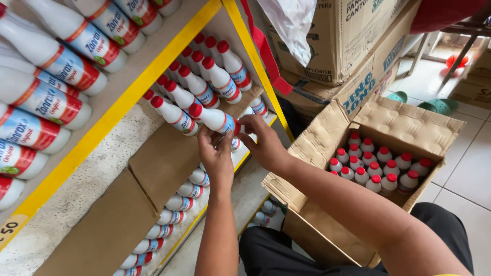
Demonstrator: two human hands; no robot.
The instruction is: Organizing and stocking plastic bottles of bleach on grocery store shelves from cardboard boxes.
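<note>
Both my left hand [217, 155] and right hand [264, 144] grip a red-capped white bottle [215, 119] on the cardboard-lined shelf [158, 168], while the open carton [409, 125] beside me holds more.

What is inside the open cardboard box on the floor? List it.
Inside the open cardboard box stand small white bottles with red caps, packed in rows. Only their tops show; their lower parts and the box bottom are hidden.

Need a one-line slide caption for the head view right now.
Both hands, left hand and right hand, hold a white red-capped bottle at a yellow-edged shelf, beside an open carton of matching bottles.
</note>
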